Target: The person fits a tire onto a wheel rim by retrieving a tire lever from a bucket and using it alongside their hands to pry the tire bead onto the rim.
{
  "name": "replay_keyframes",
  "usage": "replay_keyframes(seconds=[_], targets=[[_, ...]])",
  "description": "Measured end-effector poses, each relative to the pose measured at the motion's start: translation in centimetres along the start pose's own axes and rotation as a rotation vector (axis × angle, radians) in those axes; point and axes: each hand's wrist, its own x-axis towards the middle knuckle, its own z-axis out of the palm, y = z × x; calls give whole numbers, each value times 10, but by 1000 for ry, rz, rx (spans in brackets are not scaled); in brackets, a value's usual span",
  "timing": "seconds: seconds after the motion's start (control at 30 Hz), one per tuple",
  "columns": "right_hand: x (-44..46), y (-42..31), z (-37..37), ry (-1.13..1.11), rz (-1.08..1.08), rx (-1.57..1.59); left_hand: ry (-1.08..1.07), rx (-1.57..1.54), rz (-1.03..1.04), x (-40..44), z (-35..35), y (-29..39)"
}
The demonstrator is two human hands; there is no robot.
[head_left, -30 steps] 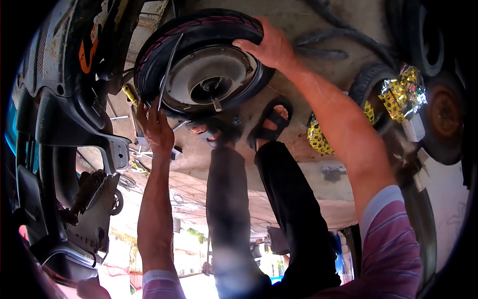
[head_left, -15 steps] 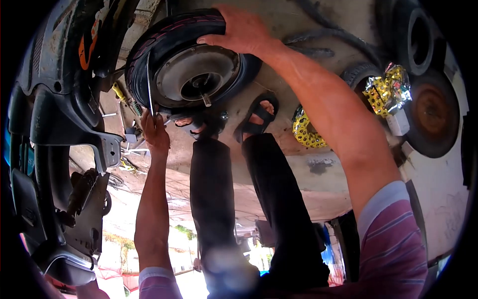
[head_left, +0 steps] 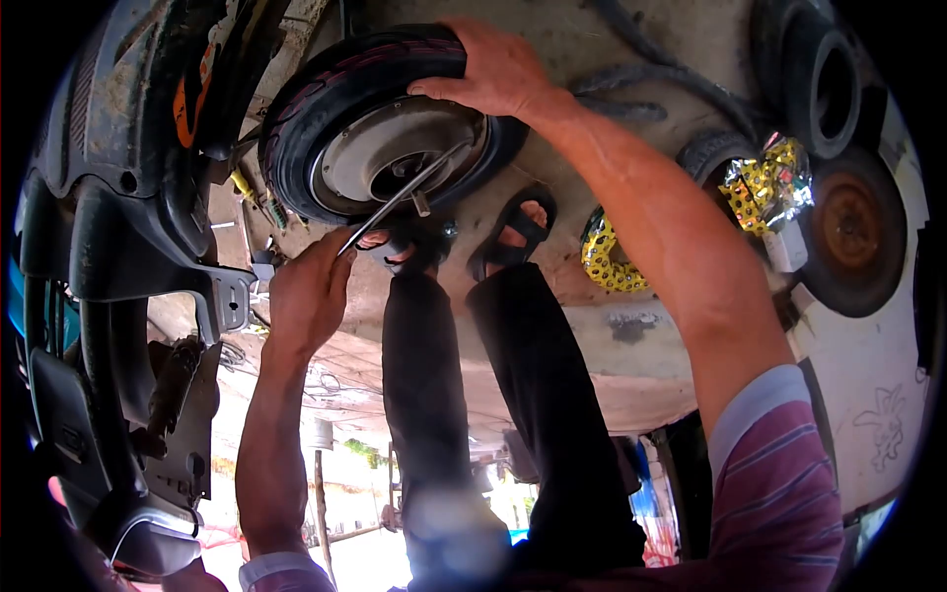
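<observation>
A black tire (head_left: pixel 306 118) sits around a grey metal hub (head_left: pixel 360 148) with a short axle at its centre, standing tilted on the floor by my feet. My right hand (head_left: pixel 498 69) is closed over the tire's upper edge, its thumb against the sidewall. In my closed left hand (head_left: pixel 308 291) is a long metal tire lever (head_left: pixel 400 195). The lever slants up and right in front of the hub, past the axle; whether its tip touches the wheel I cannot tell.
A scooter body (head_left: pixel 128 227) stands close on the left. Screwdrivers (head_left: pixel 258 202) lie beside the wheel. To the right are a black tube (head_left: pixel 681 74), a loose tire (head_left: pixel 829 89), a rusty-centred wheel (head_left: pixel 853 227) and yellow spotted wrapping (head_left: pixel 760 187). My sandalled feet (head_left: pixel 518 232) are just below the wheel.
The tire lever has swung from near upright at the tire's left side to a slant across the hub. My left hand has turned with it. The wheel has shifted slightly right; my right hand still grips it.
</observation>
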Motion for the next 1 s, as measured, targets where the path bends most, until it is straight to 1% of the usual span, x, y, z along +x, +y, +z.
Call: replay_keyframes(seconds=[0.1, 0.13, 0.27, 0.4, 0.53, 0.63, 0.67, 0.77, 0.8, 0.9, 0.97, 1.0], targets=[[-1, -1, -1, 11, 6, -21, 36, 73, 197, 27, -5, 8], [-1, -2, -2, 6, 3, -23, -21, 71, 147, 36, -9, 10], [-1, -3, -7, -5, -1, -16, -125, 74, 137, 70, -15, 5], [1, -1, -5, -30, 6, 3, -138, 79, 170, 77, -20, -1], [1, -2, -5, 38, 8, 18, -83, 181, 242, 71, -29, 9], [-2, -1, 1, 19, 7, 48, -84, 169, 243, 79, -27, -1], [-1, 0, 0, 7, 5, 48, -114, 143, 234, 82, -30, 3], [2, -1, -3, -6, 8, 30, -105, 170, 311, 97, -33, -2], [1, -2, -4, -9, 10, 22, -116, 159, 307, 106, -34, -3], [6, 4, -5, 23, -62, 67, -160, 156, 208, 120, -40, 10], [4, 4, 0, 57, -43, 48, -140, 165, 165, 106, -29, 17], [2, 4, 1, 69, -34, 39, -205, 122, 111, 94, -21, 21]])
